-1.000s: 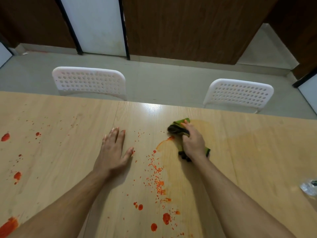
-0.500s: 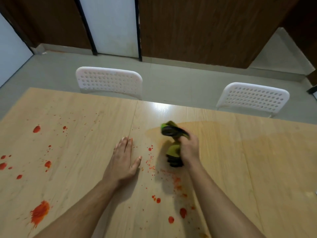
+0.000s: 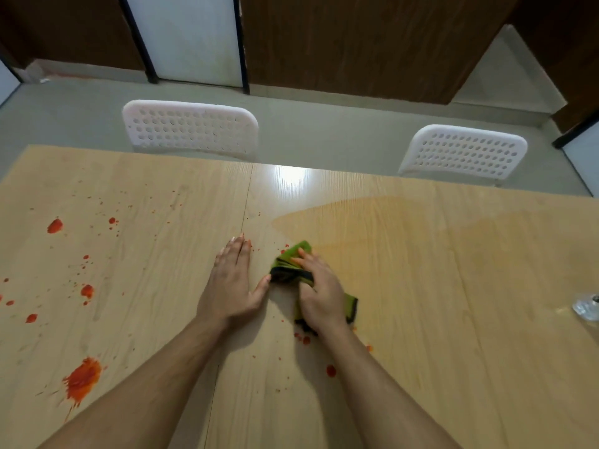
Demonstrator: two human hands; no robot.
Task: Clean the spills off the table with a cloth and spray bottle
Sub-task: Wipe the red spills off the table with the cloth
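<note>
Table (image 3: 421, 319) of pale wood grain carries everything here, and its right half shows a wide damp, orange-tinged sheen running toward the far edge, while red spills lie thick over the left half, the biggest splash (image 3: 82, 379) close to the near left corner and smaller drops (image 3: 330, 371) just near of the hands. The green cloth (image 3: 293, 254) sits about mid-table, bunched and folded with a dark band across it; it looks soft, light and limp, probably damp, so it should slide easily and is best worked under a flat palm with the fingers pinning its front fold. The right hand (image 3: 319, 291) lies on top of it, fingers curled down over the wad and pressing it to the wood. The left hand (image 3: 231, 285) rests flat on the bare surface just beside the cloth, fingers straight and together, thumb spread toward the cloth's dark band and holding nothing. A clear object (image 3: 586, 307), possibly the spray bottle, pokes in at the right edge, too cropped to be sure.
</note>
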